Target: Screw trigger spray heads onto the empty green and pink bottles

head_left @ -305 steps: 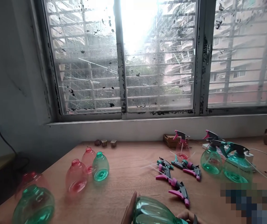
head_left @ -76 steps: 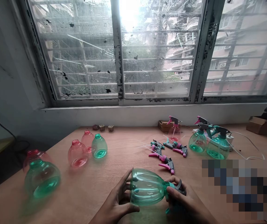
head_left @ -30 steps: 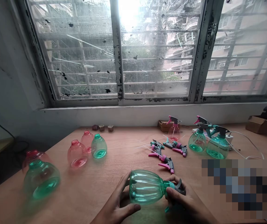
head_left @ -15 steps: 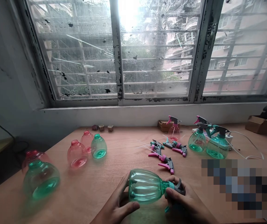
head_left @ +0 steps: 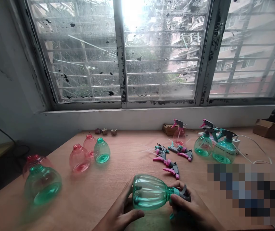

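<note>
A clear green spray bottle (head_left: 150, 192) lies sideways in the air above the table's near edge, its base to the left and its neck to the right. My left hand (head_left: 123, 207) cups the base end, thumb below and fingers behind. At the neck, my right hand (head_left: 187, 200) pinches the teal collar of the grey spray head (head_left: 185, 193) between thumb and fingers. The head sits on the bottle's mouth; whether it is fully tightened I cannot tell. Part of the teal trigger (head_left: 172, 216) shows below my right thumb.
Headless bottles, red (head_left: 79, 158) and green (head_left: 102, 150), stand at the left. Loose pink-and-grey spray heads (head_left: 172, 168) lie beyond my hands. Spray bottles with heads (head_left: 224, 149) stand at the back right, near a white cable (head_left: 262, 150) and a cardboard box (head_left: 268, 128). A blurred patch covers the right.
</note>
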The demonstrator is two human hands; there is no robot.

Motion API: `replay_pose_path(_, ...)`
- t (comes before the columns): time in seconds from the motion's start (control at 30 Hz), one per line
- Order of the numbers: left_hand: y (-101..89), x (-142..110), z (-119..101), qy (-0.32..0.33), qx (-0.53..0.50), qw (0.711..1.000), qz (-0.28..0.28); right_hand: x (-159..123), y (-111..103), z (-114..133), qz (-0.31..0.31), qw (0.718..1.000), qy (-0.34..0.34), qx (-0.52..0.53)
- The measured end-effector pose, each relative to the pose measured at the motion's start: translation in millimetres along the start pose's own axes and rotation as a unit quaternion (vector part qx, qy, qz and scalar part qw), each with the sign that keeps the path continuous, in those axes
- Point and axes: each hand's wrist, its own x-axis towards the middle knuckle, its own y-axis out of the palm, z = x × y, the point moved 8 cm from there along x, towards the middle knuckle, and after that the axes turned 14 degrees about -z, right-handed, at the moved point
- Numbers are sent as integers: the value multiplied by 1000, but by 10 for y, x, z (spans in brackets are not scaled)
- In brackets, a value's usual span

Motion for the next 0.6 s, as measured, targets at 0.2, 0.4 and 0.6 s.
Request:
replay_pose_path(0.2, -10, -20, 8, 16, 23, 1000, 4, -20, -8, -16, 12, 1000, 2, -15)
replay_pose_path(0.4, -5, -26, -76, 11, 54, 998, -12, -31, -8, -19, 16, 999, -4, -30)
replay_pose_path(0.6, -2, -16, -11, 13, 20, 1000, -7, -27, -11, -45, 12, 1000, 5, -25)
